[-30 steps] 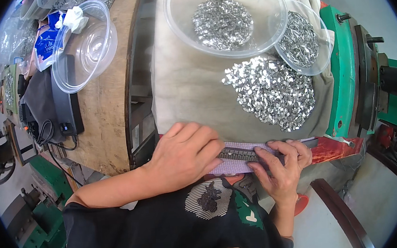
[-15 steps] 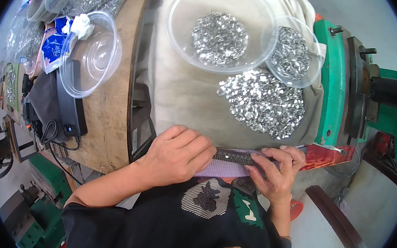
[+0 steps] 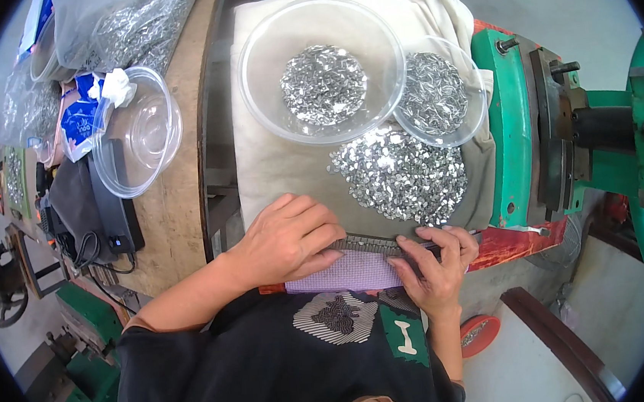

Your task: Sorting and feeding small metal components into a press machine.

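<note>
A dark, narrow metal strip with rows of small notches lies along the near edge of the cloth-covered surface. My left hand grips its left end, fingers curled and thumb pressed near the strip. At the other end, my right hand holds it between thumb and bent fingers. Below the strip is a lilac woven cloth. Just beyond my hands, a heap of small shiny metal pieces is spread on a beige cloth. The strip's ends are hidden by my fingers.
Behind the heap stand a large clear bowl and a smaller clear tub, both containing metal pieces. Green machinery borders the right side. A wooden table at left bears another clear tub. A red basin sits low at right.
The view has shifted, so the bowls and heap appear lower and further left. Both hands keep hold of the strip, whose notched face now shows more plainly between them.
</note>
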`<action>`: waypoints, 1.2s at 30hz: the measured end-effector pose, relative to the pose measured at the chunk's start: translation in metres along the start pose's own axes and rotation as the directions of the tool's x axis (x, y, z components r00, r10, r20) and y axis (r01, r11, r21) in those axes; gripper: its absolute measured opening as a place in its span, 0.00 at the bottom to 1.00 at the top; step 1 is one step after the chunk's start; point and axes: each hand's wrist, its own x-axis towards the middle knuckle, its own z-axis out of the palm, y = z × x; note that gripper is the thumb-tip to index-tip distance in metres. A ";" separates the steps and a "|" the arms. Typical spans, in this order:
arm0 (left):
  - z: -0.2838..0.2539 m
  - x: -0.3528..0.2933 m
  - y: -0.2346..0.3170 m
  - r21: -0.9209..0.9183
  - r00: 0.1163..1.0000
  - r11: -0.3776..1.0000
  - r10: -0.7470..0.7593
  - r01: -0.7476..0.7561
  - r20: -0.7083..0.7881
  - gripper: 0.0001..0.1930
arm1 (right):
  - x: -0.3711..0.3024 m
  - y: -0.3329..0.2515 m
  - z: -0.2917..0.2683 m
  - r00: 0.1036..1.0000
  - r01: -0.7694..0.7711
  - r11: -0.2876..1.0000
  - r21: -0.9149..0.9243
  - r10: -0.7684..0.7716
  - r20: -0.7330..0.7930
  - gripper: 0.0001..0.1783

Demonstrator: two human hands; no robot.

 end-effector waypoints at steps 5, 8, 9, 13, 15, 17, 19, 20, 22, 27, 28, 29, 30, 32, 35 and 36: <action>0.000 -0.002 -0.002 -0.020 1.000 1.000 0.013 -0.013 -0.009 0.12 | -0.001 -0.016 0.006 0.995 0.034 0.999 -0.022 -0.036 -0.091 0.18; 0.001 -0.002 -0.003 -0.027 1.000 0.999 0.026 -0.026 -0.007 0.11 | 0.002 -0.026 0.010 0.991 0.081 0.996 -0.048 -0.085 -0.103 0.18; 0.001 -0.001 -0.003 -0.028 0.999 0.999 0.033 -0.033 -0.011 0.11 | 0.004 -0.027 0.012 0.989 0.093 0.993 -0.069 -0.100 -0.108 0.16; 0.002 -0.001 -0.001 -0.020 1.000 0.999 0.031 -0.031 0.000 0.10 | 0.010 -0.033 0.015 0.990 0.107 0.989 -0.104 -0.115 -0.079 0.15; 0.002 -0.001 0.000 -0.013 1.000 1.000 0.013 -0.013 -0.013 0.09 | 0.014 -0.036 0.015 0.994 0.096 0.989 -0.109 -0.101 -0.047 0.13; 0.002 -0.002 0.001 -0.016 1.000 1.000 0.007 -0.008 -0.012 0.10 | 0.019 -0.042 0.014 0.997 0.071 0.994 -0.084 -0.074 -0.027 0.14; 0.003 -0.001 0.001 -0.019 1.000 1.000 0.004 -0.005 -0.012 0.10 | 0.023 -0.045 0.015 0.999 0.045 0.997 -0.061 -0.045 -0.008 0.15; 0.003 0.000 0.002 -0.025 1.000 1.000 -0.003 0.003 -0.016 0.10 | 0.025 -0.046 0.015 1.000 0.025 0.999 -0.027 -0.024 0.013 0.15; 0.006 0.002 0.007 -0.031 1.000 0.999 -0.015 0.015 -0.023 0.09 | 0.027 -0.045 0.015 0.999 0.008 1.000 0.008 -0.009 0.038 0.15; 0.015 0.004 0.011 0.006 0.999 1.000 -0.019 0.019 -0.046 0.07 | 0.024 -0.036 0.005 0.997 -0.059 0.993 0.102 0.053 0.054 0.14; 0.015 0.004 0.011 0.007 0.999 1.000 -0.019 0.020 -0.045 0.07 | 0.022 -0.034 0.002 0.997 -0.059 0.993 0.103 0.054 0.054 0.14; 0.015 0.004 0.012 0.004 0.998 0.999 -0.037 0.037 -0.054 0.06 | 0.019 -0.031 0.000 0.998 -0.062 0.994 0.090 0.060 0.031 0.14; 0.015 0.004 0.012 -0.001 0.997 0.999 -0.052 0.052 -0.061 0.06 | 0.016 -0.029 -0.002 0.998 -0.070 0.995 0.074 0.069 0.007 0.14; 0.014 0.004 0.013 -0.004 0.997 0.999 -0.052 0.052 -0.057 0.06 | 0.010 -0.025 -0.005 0.996 -0.088 0.993 0.082 0.089 -0.005 0.14; 0.013 0.006 0.014 -0.012 0.997 0.998 -0.058 0.057 -0.047 0.07 | 0.002 -0.020 -0.005 0.994 -0.091 0.994 0.054 0.095 -0.059 0.13; 0.012 0.006 0.014 -0.019 0.997 0.998 -0.065 0.064 -0.043 0.07 | -0.001 -0.018 -0.004 0.993 -0.091 0.995 0.038 0.093 -0.077 0.13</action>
